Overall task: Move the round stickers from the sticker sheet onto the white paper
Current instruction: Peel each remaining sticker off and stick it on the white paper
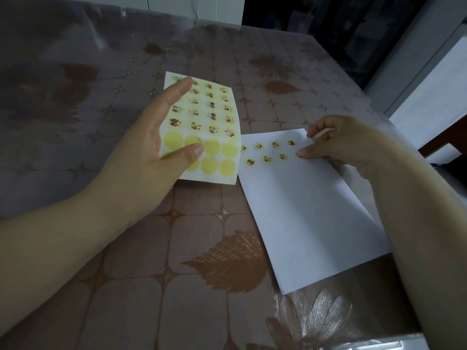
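Note:
My left hand [151, 145] holds the sticker sheet [214, 114] up off the table, thumb on its front near the bottom and fingers behind it. The sheet's two lowest rows are bare yellow circles; picture stickers fill the rows above. The white paper [308, 210] lies on the table to the right, with several round stickers [275, 144] in two rows near its far edge. My right hand [336, 145] rests at that far corner, a fingertip pressing on the right end sticker [299, 155] of the nearer row.
The table [126, 248] wears a brown cloth with leaf prints under a clear cover. Its right edge runs close beside the paper. A white cabinet [434, 104] stands past that edge.

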Available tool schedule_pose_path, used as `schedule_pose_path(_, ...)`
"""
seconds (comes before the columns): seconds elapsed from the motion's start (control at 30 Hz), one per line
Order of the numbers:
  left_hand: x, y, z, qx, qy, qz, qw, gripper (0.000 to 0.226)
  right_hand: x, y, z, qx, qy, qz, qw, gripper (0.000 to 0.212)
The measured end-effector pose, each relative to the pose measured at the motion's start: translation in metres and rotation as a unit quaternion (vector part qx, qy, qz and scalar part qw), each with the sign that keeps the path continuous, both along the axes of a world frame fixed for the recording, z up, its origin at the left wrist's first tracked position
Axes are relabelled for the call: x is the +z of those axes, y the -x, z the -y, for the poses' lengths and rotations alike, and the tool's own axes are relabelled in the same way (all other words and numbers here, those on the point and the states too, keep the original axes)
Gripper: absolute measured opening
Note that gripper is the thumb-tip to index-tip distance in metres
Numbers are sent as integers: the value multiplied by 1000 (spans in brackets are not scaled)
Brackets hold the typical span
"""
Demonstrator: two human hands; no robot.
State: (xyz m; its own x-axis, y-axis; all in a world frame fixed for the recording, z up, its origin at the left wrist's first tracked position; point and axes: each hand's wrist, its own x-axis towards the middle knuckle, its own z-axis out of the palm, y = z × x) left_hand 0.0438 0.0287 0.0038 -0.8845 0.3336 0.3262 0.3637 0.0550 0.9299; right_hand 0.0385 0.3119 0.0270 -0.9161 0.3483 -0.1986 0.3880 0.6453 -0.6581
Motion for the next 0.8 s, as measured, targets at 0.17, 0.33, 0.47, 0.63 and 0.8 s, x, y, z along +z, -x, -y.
schedule_pose_path(0.17, 1, 0, 1, 2, -11, -1, 1000, 76, -1, -2, 5, 24, 3, -10, 1000, 19)
schedule_pose_path(0.33, 2, 0, 2, 6, 12, 7, 1000, 81, 9, -12, 37, 72, -28, -185, 980, 11)
schedule_pose_path(0.47, 3, 0, 1, 2, -10, 36, 999, 85, 13, -27, 83, 154, 99, -217, 959, 12)
schedule_pose_path(0.63, 9, -3, -4, -33, -53, 98, 993, 58, 6, -32, 100, 204, 266, -263, 905, 21)
schedule_pose_path(0.8, 12, -5, -4, -67, -109, 190, 973, 41, 9, -32, 98, 187, 301, -280, 892, 22)
